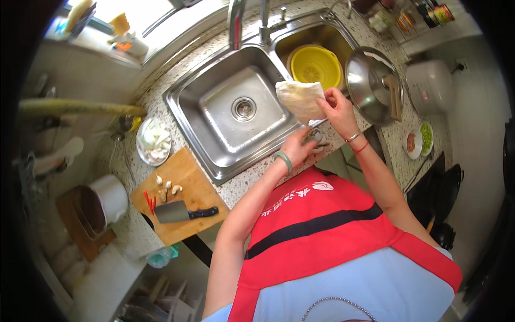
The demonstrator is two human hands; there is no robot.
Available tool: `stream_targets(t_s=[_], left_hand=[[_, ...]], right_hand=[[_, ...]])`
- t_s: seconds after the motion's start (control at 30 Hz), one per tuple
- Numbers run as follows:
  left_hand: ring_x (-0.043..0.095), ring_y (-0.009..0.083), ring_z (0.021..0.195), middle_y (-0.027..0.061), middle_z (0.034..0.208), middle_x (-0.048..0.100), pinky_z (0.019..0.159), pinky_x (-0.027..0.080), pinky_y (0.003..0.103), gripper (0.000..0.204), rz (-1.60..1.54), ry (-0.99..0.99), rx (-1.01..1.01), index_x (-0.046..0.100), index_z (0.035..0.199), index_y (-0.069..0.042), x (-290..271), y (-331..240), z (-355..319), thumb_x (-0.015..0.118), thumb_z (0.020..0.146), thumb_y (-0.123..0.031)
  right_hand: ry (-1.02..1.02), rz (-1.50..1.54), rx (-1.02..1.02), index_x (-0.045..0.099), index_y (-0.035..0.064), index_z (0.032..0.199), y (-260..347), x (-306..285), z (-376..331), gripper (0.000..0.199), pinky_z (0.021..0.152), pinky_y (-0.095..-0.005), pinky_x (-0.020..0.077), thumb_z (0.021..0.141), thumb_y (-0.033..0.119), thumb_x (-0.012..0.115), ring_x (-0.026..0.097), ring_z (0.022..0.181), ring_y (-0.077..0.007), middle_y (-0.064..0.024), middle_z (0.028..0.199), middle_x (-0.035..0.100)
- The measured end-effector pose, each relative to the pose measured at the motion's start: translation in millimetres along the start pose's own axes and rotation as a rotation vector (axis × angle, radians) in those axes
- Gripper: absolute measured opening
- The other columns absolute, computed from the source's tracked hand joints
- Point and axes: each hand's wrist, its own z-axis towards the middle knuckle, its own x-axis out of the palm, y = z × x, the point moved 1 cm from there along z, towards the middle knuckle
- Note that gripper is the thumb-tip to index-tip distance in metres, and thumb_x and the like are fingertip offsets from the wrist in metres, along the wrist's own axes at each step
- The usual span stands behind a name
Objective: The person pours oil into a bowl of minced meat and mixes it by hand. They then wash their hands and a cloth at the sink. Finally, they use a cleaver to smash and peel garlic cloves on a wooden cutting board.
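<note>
My right hand (340, 111) pinches the edge of a pale, cream-coloured cloth (300, 97) between thumb and fingers. The cloth hangs spread over the sink's front right rim, just in front of a yellow basin (316, 65) in the smaller bowl. Lower and to the left, my left hand (298, 147) hovers by the front edge of the steel sink (214, 170). Its fingers are smeared by motion, and a small greyish thing (317, 138) beside them is too blurred to name. I cannot tell whether that hand touches it.
On the left, a wooden cutting board (185, 228) bears a cleaver (173, 212), red chilli, garlic and ginger. A plate of pale cut vegetables (155, 140) stands behind it. To the right are a steel wok (370, 75), small dishes of green pieces (426, 138) and meat (413, 144).
</note>
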Motion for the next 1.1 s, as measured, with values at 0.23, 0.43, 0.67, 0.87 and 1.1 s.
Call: stream_targets(t_s=[0.23, 0.43, 0.67, 0.87, 1.1], left_hand=[[0.055, 0.0133, 0.106, 0.0026, 0.116, 0.059, 0.092, 0.043, 0.035, 0.054, -0.915, -0.468, -0.222, 0.052, 0.128, -0.01, -76, -30, -44, 0.061, 0.089, -0.047], [0.057, 0.0075, 0.089, -0.0005, 0.096, 0.064, 0.082, 0.044, 0.025, 0.02, -0.729, -0.843, 0.165, 0.06, 0.103, -0.009, -115, -42, -91, 0.068, 0.088, -0.019], [0.062, 0.0083, 0.088, 0.0037, 0.095, 0.069, 0.079, 0.048, 0.023, 0.025, -0.517, -0.731, 0.244, 0.061, 0.109, -0.004, -181, -78, -174, 0.069, 0.087, -0.012], [0.062, 0.0122, 0.097, 0.0074, 0.103, 0.067, 0.087, 0.046, 0.026, 0.058, -0.759, -0.777, 0.376, 0.042, 0.135, -0.006, -243, -84, -245, 0.072, 0.085, -0.012], [0.055, 0.0119, 0.108, 0.0076, 0.118, 0.059, 0.092, 0.045, 0.029, 0.057, -0.624, -0.786, 0.279, 0.037, 0.139, -0.003, -295, -40, -310, 0.063, 0.092, -0.02]], right_hand=[[0.435, 0.558, 0.052, 0.053, 0.003, 0.095, 36, 48, 2, 0.016, 0.066, -0.02, 0.044, 0.088, 0.012, 0.065, 0.055, 0.078, -0.0049, 0.0017, 0.086, 0.058], [0.598, 0.355, -0.087, 0.04, 0.0038, 0.127, 69, 89, -8, 0.059, 0.084, -0.0288, 0.0482, 0.081, 0.021, 0.072, 0.056, 0.104, -0.0182, -0.0139, 0.116, 0.056], [0.755, 0.151, -0.367, 0.054, 0.0065, 0.126, 157, 142, -14, 0.066, 0.104, -0.038, 0.0355, 0.076, 0.043, 0.076, 0.045, 0.125, -0.0224, -0.0111, 0.136, 0.048], [0.774, 0.489, -0.386, 0.062, 0.0021, 0.101, 225, 206, -51, 0.027, 0.076, -0.0235, 0.0475, 0.087, 0.023, 0.07, 0.057, 0.085, -0.0053, -0.0001, 0.09, 0.065], [0.589, 0.58, -0.287, 0.064, -0.0003, 0.103, 286, 284, -94, 0.029, 0.074, -0.0223, 0.0468, 0.09, 0.025, 0.067, 0.056, 0.083, -0.0044, 0.0008, 0.092, 0.065]])
